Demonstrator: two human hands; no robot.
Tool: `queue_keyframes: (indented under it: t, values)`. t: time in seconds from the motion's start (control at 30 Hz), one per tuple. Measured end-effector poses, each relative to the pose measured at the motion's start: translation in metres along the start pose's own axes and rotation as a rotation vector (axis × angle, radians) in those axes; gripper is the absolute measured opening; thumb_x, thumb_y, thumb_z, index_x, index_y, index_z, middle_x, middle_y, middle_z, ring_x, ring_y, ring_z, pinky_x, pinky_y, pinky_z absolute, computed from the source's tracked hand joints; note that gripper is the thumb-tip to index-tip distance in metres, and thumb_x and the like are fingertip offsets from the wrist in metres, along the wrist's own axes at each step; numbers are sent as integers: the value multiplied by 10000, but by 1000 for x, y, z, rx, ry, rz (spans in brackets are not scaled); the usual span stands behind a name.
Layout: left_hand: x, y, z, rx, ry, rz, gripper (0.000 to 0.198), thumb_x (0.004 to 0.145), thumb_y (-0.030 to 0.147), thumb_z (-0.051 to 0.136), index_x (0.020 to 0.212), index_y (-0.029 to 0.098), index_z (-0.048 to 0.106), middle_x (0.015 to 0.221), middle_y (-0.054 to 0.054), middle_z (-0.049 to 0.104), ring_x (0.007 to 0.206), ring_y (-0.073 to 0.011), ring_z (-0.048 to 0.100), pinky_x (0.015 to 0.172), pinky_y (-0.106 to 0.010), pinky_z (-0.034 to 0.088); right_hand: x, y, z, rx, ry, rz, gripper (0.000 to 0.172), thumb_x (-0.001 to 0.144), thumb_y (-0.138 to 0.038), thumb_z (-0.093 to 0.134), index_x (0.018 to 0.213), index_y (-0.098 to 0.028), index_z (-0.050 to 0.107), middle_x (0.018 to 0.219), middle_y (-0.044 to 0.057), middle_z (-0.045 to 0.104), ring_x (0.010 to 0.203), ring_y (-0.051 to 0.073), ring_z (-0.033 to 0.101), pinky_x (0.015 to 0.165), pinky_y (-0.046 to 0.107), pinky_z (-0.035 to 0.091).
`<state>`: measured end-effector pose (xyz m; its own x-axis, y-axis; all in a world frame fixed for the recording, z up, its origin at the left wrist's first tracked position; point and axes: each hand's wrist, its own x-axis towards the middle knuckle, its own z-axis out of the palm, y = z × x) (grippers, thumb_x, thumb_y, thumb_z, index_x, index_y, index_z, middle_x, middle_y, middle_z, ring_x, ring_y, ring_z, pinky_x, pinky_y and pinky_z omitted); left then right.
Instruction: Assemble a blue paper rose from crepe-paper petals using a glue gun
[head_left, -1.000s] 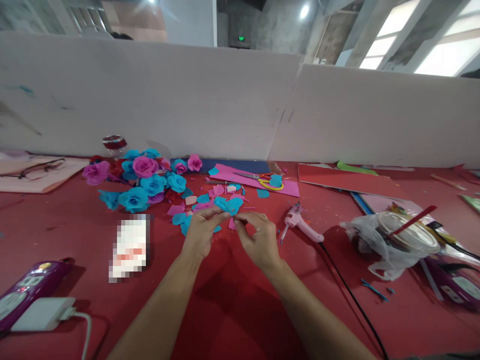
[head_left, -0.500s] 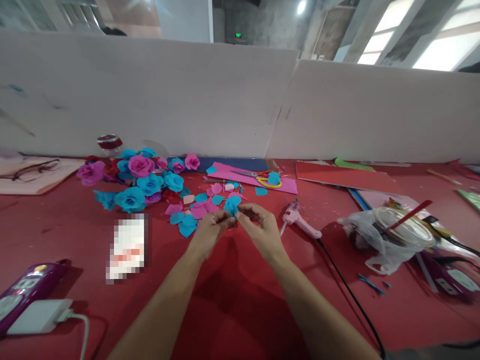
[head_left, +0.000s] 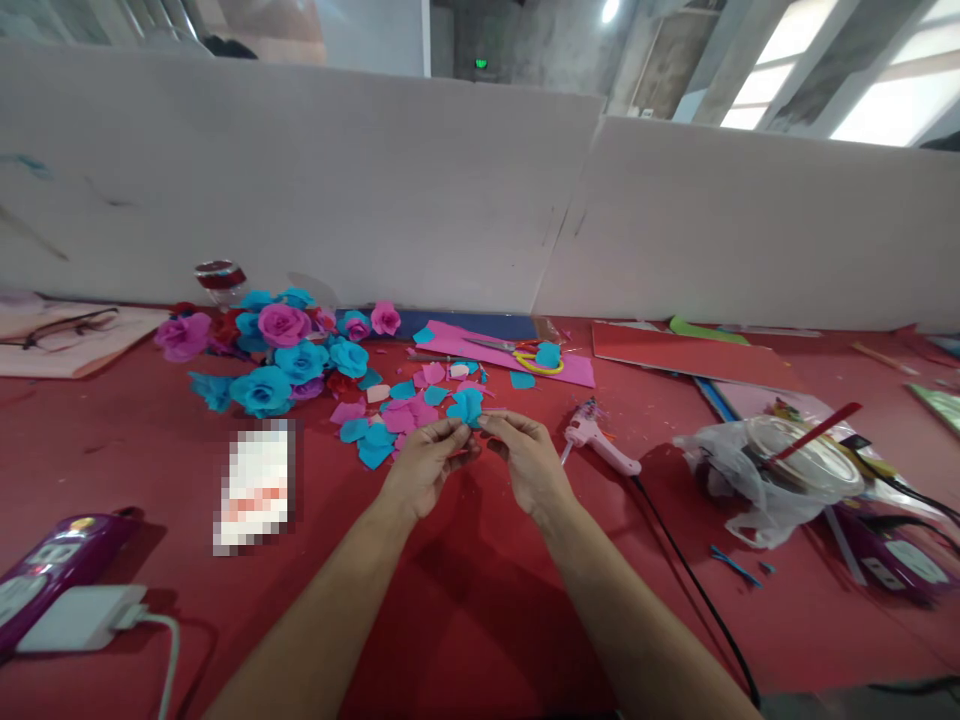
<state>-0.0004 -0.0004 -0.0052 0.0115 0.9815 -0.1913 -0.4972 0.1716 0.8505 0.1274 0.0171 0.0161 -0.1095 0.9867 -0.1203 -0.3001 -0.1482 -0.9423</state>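
A blue paper flower of a few petals is held up between my two hands over the red table. My left hand pinches its lower left side with thumb and forefinger. From the other side, my right hand grips the flower's right edge between thumb and fingertips. Its base is partly hidden by my fingers. Loose blue petals and pink petals lie scattered just left of and behind my hands. A pink hot glue gun rests on the table right of my right hand.
Finished paper roses are bunched at the back left. Scissors lie on a pink paper strip. A bagged cup sits at the right, a purple power strip at the near left. A white partition closes off the back.
My right fingers have shifted from the flower's base to its right edge, and its petals look more spread. The view has tilted slightly.
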Motion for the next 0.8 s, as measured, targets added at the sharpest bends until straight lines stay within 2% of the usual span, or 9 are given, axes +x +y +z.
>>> queue_keyframes:
  t: [0.17, 0.43, 0.6, 0.8]
  values:
    - [-2, 4, 1, 7, -42, -16, 258, 591, 301, 808, 717, 118, 676, 687, -21, 648, 683, -122, 627, 768, -300, 533, 1, 2, 0, -10, 20, -21, 80, 612, -266, 717, 649, -197, 734, 714, 11, 699, 699, 140, 562, 707, 280, 408]
    - [-3, 0, 6, 26, 42, 41, 348, 535, 386, 823, 729, 128, 694, 691, -30, 686, 640, -157, 663, 743, -325, 536, 1, 9, 3, 24, 13, -116, 66, 627, -246, 722, 673, -200, 735, 671, -2, 681, 693, 139, 577, 733, 283, 443]
    - [-4, -2, 9, 81, 58, 131, 285, 603, 396, 774, 719, 145, 708, 685, -28, 702, 653, -164, 666, 774, -339, 529, 1, 11, 4, 24, 32, -143, 63, 632, -244, 723, 675, -198, 730, 670, 0, 679, 682, 138, 572, 729, 281, 450]
    - [-4, -5, 8, 235, 65, 239, 213, 727, 362, 676, 826, 186, 744, 769, -10, 724, 731, -162, 672, 851, -340, 516, 0, 13, 5, 4, 26, -179, 88, 663, -264, 698, 698, -185, 717, 728, 19, 678, 719, 153, 574, 767, 306, 466]
